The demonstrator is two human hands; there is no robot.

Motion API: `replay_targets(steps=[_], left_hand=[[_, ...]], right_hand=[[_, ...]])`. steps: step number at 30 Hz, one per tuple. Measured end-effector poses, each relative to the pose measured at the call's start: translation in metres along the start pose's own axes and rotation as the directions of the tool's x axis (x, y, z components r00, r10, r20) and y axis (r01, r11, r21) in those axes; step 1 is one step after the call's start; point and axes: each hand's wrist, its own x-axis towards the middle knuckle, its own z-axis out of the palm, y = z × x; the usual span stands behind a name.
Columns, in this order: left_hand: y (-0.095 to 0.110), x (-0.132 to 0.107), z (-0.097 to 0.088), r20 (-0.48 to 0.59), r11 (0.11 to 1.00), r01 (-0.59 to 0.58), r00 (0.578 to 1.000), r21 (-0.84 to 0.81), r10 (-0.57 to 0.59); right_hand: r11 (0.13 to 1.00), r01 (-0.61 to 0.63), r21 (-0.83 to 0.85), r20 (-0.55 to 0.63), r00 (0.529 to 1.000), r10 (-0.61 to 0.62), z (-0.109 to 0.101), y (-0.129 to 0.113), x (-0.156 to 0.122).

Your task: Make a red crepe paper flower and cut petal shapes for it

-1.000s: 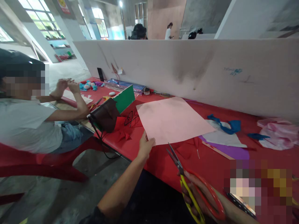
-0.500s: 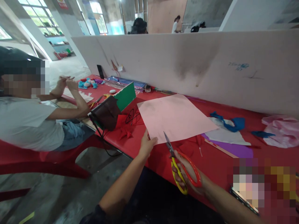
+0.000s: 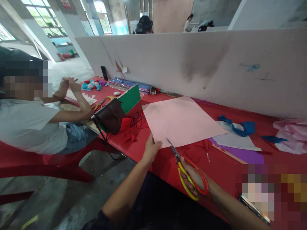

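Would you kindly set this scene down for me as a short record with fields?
Left hand: pinches the nearest corner of the pink sheet
Right hand: holds scissors with one red and one yellow handle
Blades: cross the sheet's near edge in view; contact cannot be told
Surface: red table
Right of sheet: white paper, blue scraps, purple sheet
Left of sheet: brown case, green board
Neighbour: seated at left, hands raised

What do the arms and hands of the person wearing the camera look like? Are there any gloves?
No gloves: the left hand and right hand are both bare. A dark sleeve shows near the left elbow, with the forearm uncovered below it. The right forearm is bare too; its sleeve is out of view.
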Motion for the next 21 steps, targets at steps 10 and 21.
replay_targets(steps=[10,21], left_hand=[[-0.002,0.003,0.002,0.0,1.0,0.005,1.0,-0.011,-0.005],[0.011,0.004,0.006,-0.003,0.999,0.04,0.999,-0.022,-0.04]], right_hand=[[0.979,-0.132,0.153,-0.001,0.991,0.134,0.005,-0.027,-0.007],[0.977,-0.039,0.208,0.045,0.999,0.03,0.0,-0.045,0.016]])
